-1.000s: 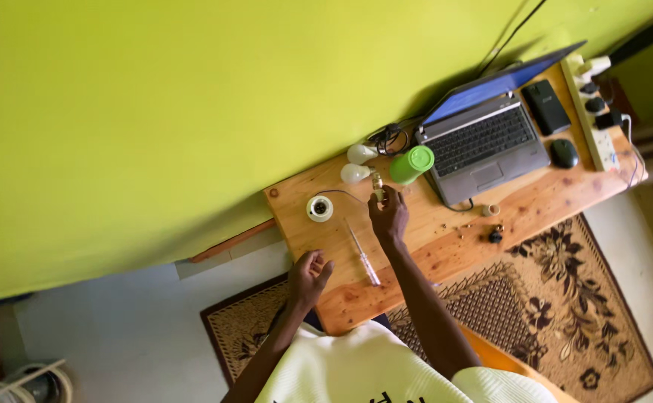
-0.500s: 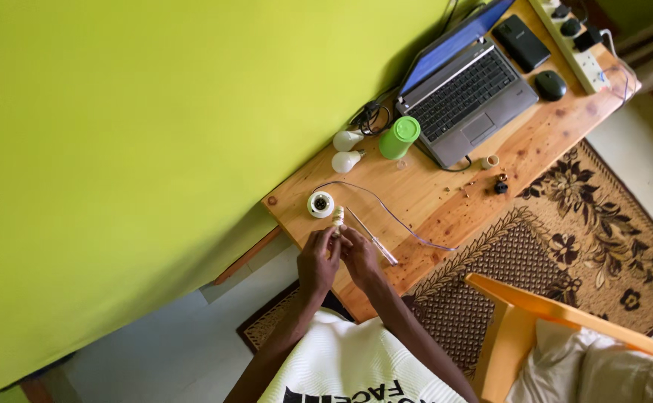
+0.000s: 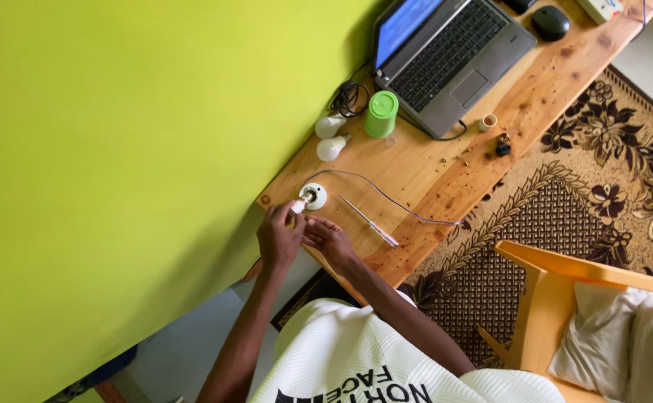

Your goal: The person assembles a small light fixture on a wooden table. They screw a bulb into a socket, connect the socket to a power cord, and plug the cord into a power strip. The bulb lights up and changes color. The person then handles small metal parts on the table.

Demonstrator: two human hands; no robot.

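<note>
A wooden table (image 3: 446,168) is seen from above, set against a lime-green wall (image 3: 117,149), and every place here is given relative to that table. At its near left corner, a small white and brass fitting (image 3: 299,204) is pinched in the fingertips of the left hand (image 3: 280,235), just beside a round white lamp holder (image 3: 313,195) resting on the wood. The right hand (image 3: 328,237) is held close alongside the left, fingers loosely curled; whether anything is gripped in it cannot be told. A thin wire (image 3: 386,198) is trailed from the lamp holder across the table's middle, and a slim screwdriver (image 3: 369,221) is laid just beyond the right hand. Toward the table's far edge, two white bulbs (image 3: 330,148) and a green cup (image 3: 381,114) are placed near an open laptop (image 3: 449,56). A patterned rug (image 3: 565,194) and a yellow chair (image 3: 558,298) are seen beside the table.
</note>
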